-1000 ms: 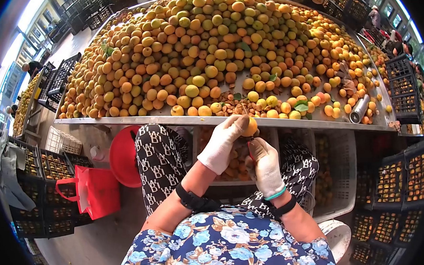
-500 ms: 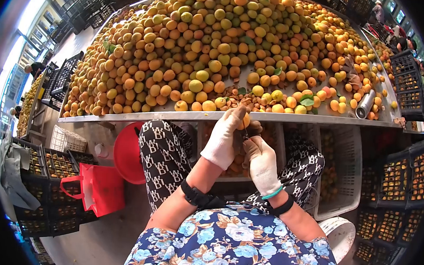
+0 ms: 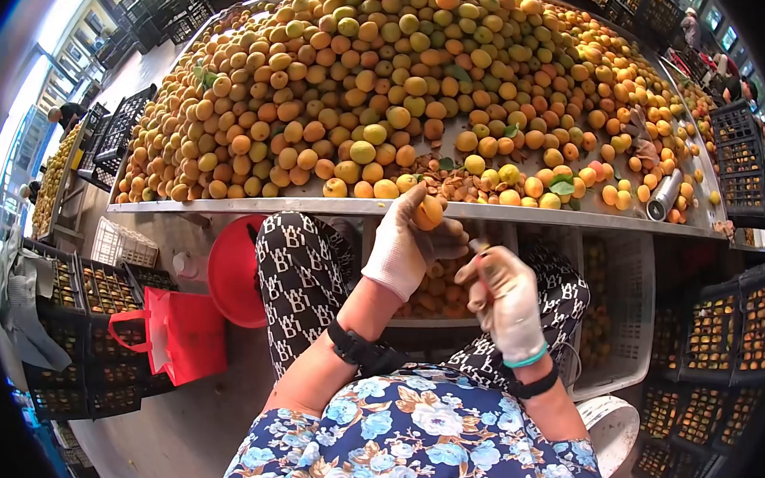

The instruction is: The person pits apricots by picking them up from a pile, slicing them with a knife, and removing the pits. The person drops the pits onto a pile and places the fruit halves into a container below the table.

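Note:
My left hand (image 3: pixel 404 244), in a white glove with dark fingertips, is closed around an orange apricot (image 3: pixel 429 212) just in front of the table's front rim. To its right, my gloved right hand (image 3: pixel 507 302) is closed on what looks like a small knife (image 3: pixel 480 246); most of it is hidden in the fingers. A gap separates the two hands. Beyond them, a large heap of apricots (image 3: pixel 320 106) covers the metal table (image 3: pixel 315 208). A pile of brownish scraps (image 3: pixel 463 187) lies near the rim. Below my hands, a crate holds orange fruit (image 3: pixel 436 298).
A metal cylinder (image 3: pixel 664 197) lies at the table's right front. A red basin (image 3: pixel 241 270) and red bag (image 3: pixel 183 332) stand left of my legs. A grey crate (image 3: pixel 629 330) and white bucket (image 3: pixel 610 428) are at right. Black crates of fruit (image 3: pixel 713 330) are stacked beyond.
My right hand has pulled away from the apricot, moving right and toward me with the small knife. The left hand still holds the apricot, now turned more into view.

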Demonstrator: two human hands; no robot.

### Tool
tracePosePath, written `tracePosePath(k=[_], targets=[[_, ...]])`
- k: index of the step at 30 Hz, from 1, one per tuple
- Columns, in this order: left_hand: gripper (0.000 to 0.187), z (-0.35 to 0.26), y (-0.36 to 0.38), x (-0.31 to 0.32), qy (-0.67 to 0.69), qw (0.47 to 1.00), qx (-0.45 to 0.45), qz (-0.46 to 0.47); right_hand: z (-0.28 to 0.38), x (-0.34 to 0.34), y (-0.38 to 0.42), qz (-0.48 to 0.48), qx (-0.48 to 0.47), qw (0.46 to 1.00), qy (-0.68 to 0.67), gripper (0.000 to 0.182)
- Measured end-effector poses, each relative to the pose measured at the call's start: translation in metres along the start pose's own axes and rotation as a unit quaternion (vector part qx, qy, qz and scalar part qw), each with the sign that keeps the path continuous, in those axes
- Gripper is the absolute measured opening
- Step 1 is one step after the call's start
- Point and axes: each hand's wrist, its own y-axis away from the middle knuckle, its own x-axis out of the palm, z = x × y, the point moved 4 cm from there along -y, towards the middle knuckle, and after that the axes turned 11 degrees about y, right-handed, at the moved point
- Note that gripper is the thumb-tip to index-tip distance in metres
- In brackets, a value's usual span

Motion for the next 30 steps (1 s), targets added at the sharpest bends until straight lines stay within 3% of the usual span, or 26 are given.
tracePosePath(k=[1,4,5,8,9,10,12,15,19,22,23,26,27,30], targets=[[0.047,0.001,0.002,0.001,-0.020,0.999,-0.025,0.027,0.010,-0.008,-0.005,0.009,-0.035,0.999,-0.001,0.021],[0.049,0.014,0.010,0.004,-0.051,0.991,-0.094,0.077,0.053,-0.009,-0.007,-0.061,-0.131,0.983,0.115,0.025],[0.049,0.020,0.012,0.006,-0.044,0.990,-0.112,0.072,0.058,-0.009,-0.013,-0.086,-0.181,0.947,0.251,0.034],[0.048,0.027,0.022,0.024,-0.043,0.990,-0.120,0.066,0.049,-0.003,-0.025,-0.002,-0.151,0.962,0.228,0.042],[0.047,0.028,0.023,0.023,-0.057,0.989,-0.115,0.068,0.052,0.000,-0.026,0.020,-0.125,0.946,0.298,0.044],[0.047,0.029,0.024,0.022,-0.071,0.989,-0.112,0.069,0.042,-0.002,-0.034,-0.005,-0.229,0.904,0.360,0.044],[0.054,0.026,0.026,0.021,-0.135,0.988,-0.079,-0.008,0.037,-0.001,-0.034,-0.063,-0.309,0.873,0.373,0.040],[0.053,0.024,0.026,0.016,-0.241,0.968,-0.042,-0.052,0.038,0.003,-0.029,-0.080,-0.323,0.860,0.387,0.033],[0.047,0.030,0.016,0.004,-0.210,0.974,-0.070,-0.050,0.020,0.006,-0.033,-0.133,-0.323,0.883,0.315,0.022],[0.044,0.034,0.016,0.003,-0.171,0.982,-0.072,-0.046,0.013,0.007,-0.039,-0.197,-0.293,0.873,0.335,0.018],[0.043,0.036,0.016,0.001,-0.156,0.984,-0.069,-0.043,0.011,0.009,-0.043,-0.218,-0.329,0.866,0.308,0.014],[0.044,0.038,0.013,-0.001,-0.165,0.986,0.017,-0.027,0.006,0.009,-0.052,-0.233,-0.315,0.875,0.285,0.013],[0.042,0.038,0.012,-0.003,-0.174,0.984,0.026,-0.026,0.003,0.009,-0.056,-0.214,-0.256,0.911,0.240,0.013],[0.038,0.040,0.013,-0.007,-0.185,0.982,0.031,-0.022,-0.005,0.003,-0.070,-0.231,-0.201,0.940,0.153,0.013]])
